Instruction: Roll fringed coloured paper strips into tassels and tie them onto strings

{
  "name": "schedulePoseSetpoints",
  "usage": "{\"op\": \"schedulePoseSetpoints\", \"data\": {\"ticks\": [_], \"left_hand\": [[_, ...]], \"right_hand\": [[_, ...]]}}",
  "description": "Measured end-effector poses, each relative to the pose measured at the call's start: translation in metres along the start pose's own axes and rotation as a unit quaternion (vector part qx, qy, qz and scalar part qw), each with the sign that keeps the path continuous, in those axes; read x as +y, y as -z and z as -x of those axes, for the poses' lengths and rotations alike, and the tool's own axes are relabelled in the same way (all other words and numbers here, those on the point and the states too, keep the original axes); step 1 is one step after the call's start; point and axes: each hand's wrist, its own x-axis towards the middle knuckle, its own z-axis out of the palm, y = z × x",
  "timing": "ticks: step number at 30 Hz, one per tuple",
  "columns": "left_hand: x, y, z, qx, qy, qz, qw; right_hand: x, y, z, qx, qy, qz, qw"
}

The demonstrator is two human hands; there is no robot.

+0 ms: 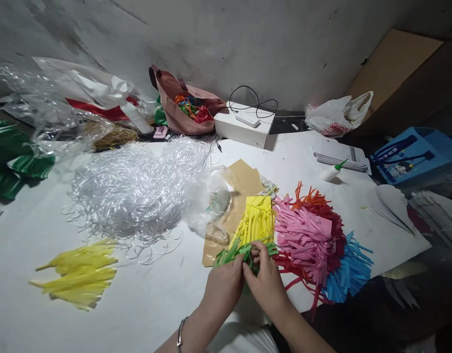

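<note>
My left hand [227, 277] and my right hand [261, 267] come together near the table's front edge, with fingers pinched around a green fringed paper tassel [229, 253]. Its cut strips spread out on both sides of my fingers, and its middle is hidden by them. Just beyond lies a yellow paper fringe [257, 215] on a brown paper sheet [226, 223]. To the right, a pink paper fringe [306, 230] rests over red fringe [336, 235], with blue fringe [353, 269] beside it. Yellow paper strips [82, 274] lie apart at the left.
A heap of white plastic string [126, 186] covers the left middle of the white table [155, 304]. Behind stand a pink cloth bag [181, 108] and a white box [244, 127]. A glue bottle [332, 172], stacked papers [343, 157] and a blue bag [413, 154] are at the right.
</note>
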Motion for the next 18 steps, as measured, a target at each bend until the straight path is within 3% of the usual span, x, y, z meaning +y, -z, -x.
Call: {"op": "schedulePoseSetpoints", "data": {"ticks": [4, 9, 11, 15, 18], "left_hand": [[-0.004, 0.001, 0.001, 0.014, -0.026, 0.031, 0.999], [-0.011, 0.002, 0.003, 0.012, -0.053, 0.046, 0.997], [-0.015, 0.004, 0.002, 0.017, -0.073, 0.065, 0.995], [-0.027, 0.007, -0.001, 0.036, -0.135, 0.076, 0.987], [-0.036, 0.002, -0.002, 0.05, -0.226, 0.05, 0.972]], "right_hand": [[0.009, 0.01, -0.003, -0.04, 0.028, -0.013, 0.999], [0.008, 0.027, -0.005, 0.02, 0.127, 0.151, 0.98], [0.007, 0.032, -0.006, 0.014, 0.144, 0.145, 0.979], [0.006, 0.042, -0.009, -0.087, 0.093, 0.042, 0.991], [0.007, 0.046, -0.008, -0.139, 0.023, -0.024, 0.99]]}}
